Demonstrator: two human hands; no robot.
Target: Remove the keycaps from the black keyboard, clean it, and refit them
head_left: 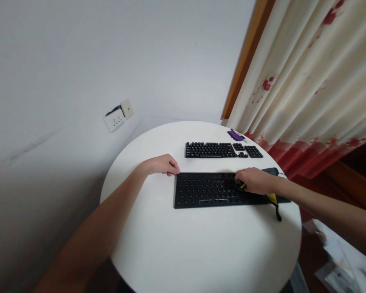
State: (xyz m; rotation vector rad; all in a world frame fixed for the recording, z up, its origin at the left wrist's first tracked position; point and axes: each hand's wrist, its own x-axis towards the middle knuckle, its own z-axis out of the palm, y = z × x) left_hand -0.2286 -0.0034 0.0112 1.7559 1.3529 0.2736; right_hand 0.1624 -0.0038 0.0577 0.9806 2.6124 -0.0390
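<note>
A black keyboard base without keycaps [207,190] lies on the round white table [201,248]. My left hand [163,165] rests on the table at the base's upper left corner, fingers curled against its edge. My right hand [254,181] is closed on a yellow and black tool [273,200], whose tip presses on the right part of the base. Behind it, a set of black keycaps [222,150] is laid out in keyboard order.
A small purple object [235,135] lies at the table's far right edge. A cream curtain with red flowers [308,81] hangs close on the right. A wall socket [118,116] sits on the white wall at the left.
</note>
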